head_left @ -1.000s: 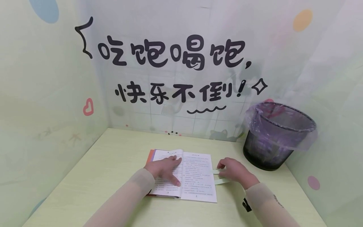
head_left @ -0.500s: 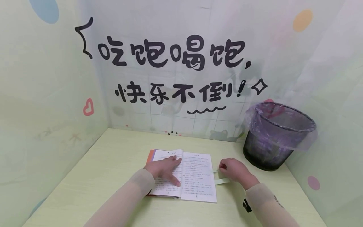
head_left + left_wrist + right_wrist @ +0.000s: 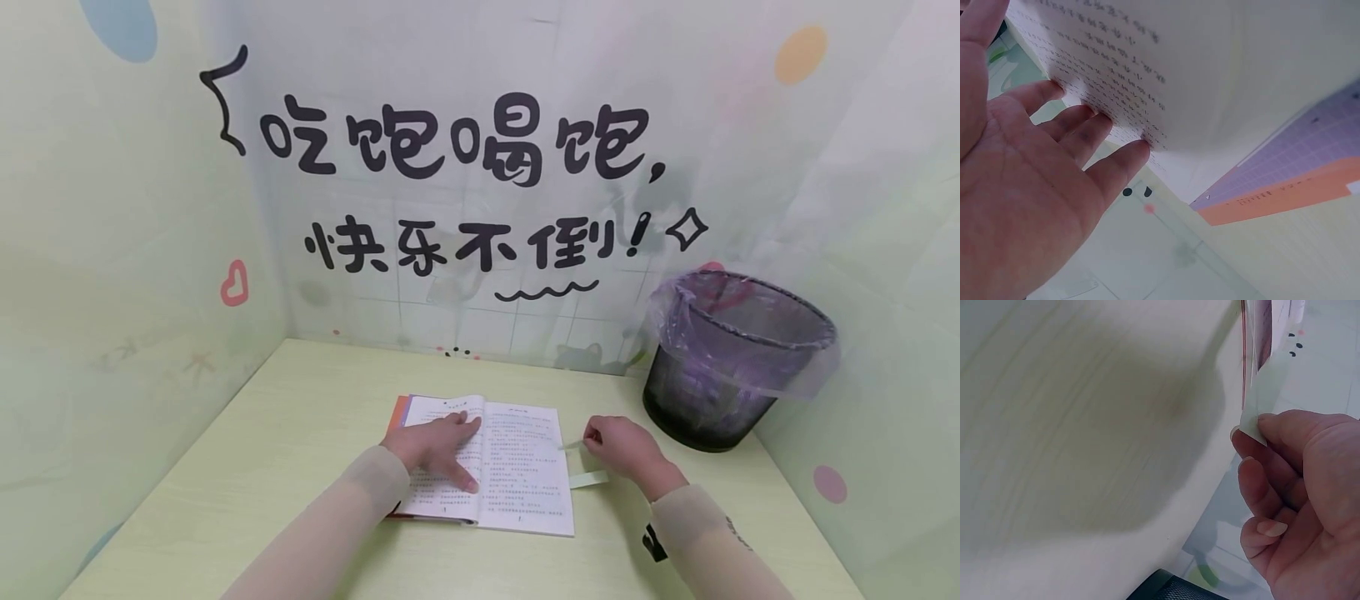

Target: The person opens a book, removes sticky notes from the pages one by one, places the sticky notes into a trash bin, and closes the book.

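An open book [image 3: 525, 483] with printed pages lies on the table, its orange and purple cover edge showing at the left. My left hand [image 3: 437, 450] rests spread on the left page near the spine; in the left wrist view its fingertips [image 3: 1138, 150] press the paper. Right of the book, my right hand [image 3: 626, 450] pinches the end of a pale green paper strip [image 3: 1262, 403] between thumb and forefinger, the other fingers curled. That strip's far end meets the book's right edge. A second pale green strip [image 3: 588, 479] sticks out of the same edge, lower down.
A black mesh wastebasket [image 3: 712, 400] with a purple plastic liner [image 3: 750, 358] stands at the table's back right. Printed curtains [image 3: 480, 317] enclose the pale table [image 3: 300, 417] at the back and both sides.
My right hand has shifted slightly right and turned, and the pinched strip now shows thin and tilted up from the book's edge. The left hand and book have stayed put.
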`<move>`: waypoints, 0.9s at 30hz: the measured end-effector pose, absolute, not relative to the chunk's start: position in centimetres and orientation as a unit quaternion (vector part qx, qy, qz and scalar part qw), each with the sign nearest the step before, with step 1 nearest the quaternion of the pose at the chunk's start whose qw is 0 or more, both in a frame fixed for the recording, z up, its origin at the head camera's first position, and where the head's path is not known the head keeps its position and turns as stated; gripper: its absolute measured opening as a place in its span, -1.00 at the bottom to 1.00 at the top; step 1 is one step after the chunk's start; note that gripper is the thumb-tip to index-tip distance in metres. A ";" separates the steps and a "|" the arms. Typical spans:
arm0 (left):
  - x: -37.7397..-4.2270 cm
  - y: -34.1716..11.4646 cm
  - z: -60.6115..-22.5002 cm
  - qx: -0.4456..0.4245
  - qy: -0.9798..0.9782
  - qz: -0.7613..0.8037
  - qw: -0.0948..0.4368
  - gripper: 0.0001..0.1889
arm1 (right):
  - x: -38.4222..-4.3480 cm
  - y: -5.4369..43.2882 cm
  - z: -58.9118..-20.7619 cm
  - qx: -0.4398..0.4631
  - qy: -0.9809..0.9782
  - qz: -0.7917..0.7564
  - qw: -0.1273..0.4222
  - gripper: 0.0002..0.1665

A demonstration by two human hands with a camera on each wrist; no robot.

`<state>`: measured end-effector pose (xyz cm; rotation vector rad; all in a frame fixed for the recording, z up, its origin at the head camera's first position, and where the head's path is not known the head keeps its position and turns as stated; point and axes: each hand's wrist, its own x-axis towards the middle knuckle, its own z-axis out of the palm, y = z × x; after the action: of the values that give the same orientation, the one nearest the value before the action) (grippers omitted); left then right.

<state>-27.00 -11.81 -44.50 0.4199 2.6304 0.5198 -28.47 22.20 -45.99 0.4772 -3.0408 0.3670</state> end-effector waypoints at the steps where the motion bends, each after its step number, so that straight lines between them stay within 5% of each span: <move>1: -27.0 -11.8 -44.5 0.152 0.947 0.186 0.212 0.20 | -28.5 22.3 -46.0 0.153 -0.981 0.117 0.023 -0.84; 17: -26.9 -11.7 -44.5 0.144 0.949 0.183 0.211 0.20 | -28.5 24.6 -41.7 0.143 -0.978 0.144 0.042 -0.87; 27: -26.9 -11.8 -44.5 0.138 0.950 0.185 0.208 0.20 | -28.8 26.9 -33.0 0.124 -0.963 0.177 0.163 -0.79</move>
<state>-26.90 -11.80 -44.54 0.3854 2.6452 0.5136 -28.78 26.87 -32.95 0.3545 -2.7459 0.5047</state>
